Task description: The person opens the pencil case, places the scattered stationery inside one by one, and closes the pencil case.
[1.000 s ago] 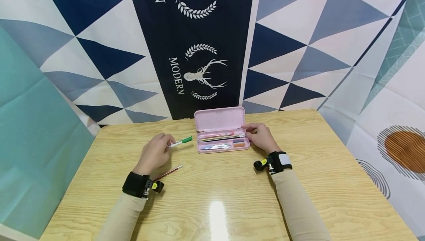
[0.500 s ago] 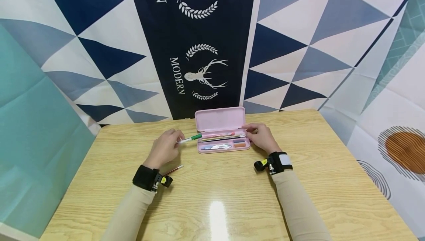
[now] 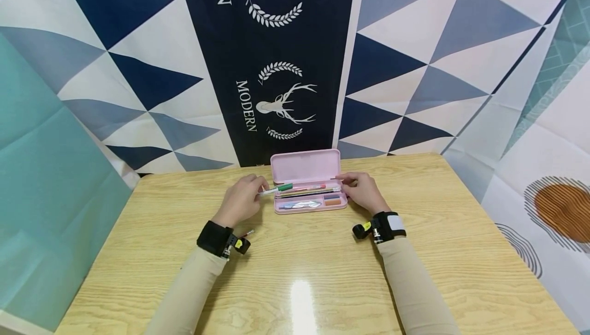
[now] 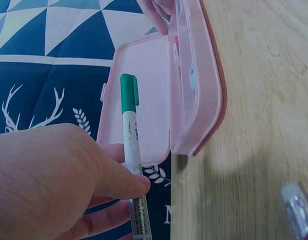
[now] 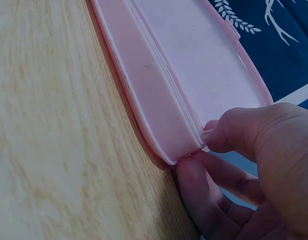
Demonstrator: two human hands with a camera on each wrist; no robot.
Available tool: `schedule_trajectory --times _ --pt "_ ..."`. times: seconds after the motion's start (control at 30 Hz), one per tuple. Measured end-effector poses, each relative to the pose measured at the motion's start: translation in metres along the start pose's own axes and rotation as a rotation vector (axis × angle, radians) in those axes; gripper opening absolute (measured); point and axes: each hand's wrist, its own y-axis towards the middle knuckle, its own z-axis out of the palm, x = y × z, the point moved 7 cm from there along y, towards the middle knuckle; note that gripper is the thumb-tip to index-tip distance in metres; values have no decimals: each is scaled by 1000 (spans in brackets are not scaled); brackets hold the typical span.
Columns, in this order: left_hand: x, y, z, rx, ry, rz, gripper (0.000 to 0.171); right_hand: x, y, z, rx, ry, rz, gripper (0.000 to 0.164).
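My left hand (image 3: 241, 199) pinches a white marker pen with a green cap (image 4: 130, 130) between thumb and fingers. The cap end overlaps the left part of an open pink pencil case (image 3: 306, 166), whose lid leans up at the back. Inside the case lie several pencils (image 3: 306, 192), a pale blue pen-like item (image 3: 299, 204) and small orange and dark blocks (image 3: 332, 200). With thumb and fingers at its right end, my right hand (image 3: 364, 191) grips the case by the corner near the hinge; the right wrist view shows the case's pink front wall (image 5: 154, 80).
A pencil (image 3: 249, 233) lies on the wooden table (image 3: 322, 253), mostly hidden by my left wrist; its eraser end (image 4: 296, 205) shows in the left wrist view. Behind the case, a patterned cloth wall (image 3: 281, 94) rises at the table's back edge.
My left hand has moved right with the marker pen, bringing its green cap over the pencil case's left part. My right hand has stayed at the case's right end.
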Motion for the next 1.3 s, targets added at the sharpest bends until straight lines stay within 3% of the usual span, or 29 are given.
schedule_trajectory --times 0.67,0.87,1.3 --pt "-27 25 2 9 -20 59 25 2 0 0 -15 -7 -35 31" --pt "-35 32 7 21 -44 44 30 1 1 -1 -14 4 -10 31" --pt "-54 45 19 26 -61 81 26 0 1 0 -7 3 -13 31"
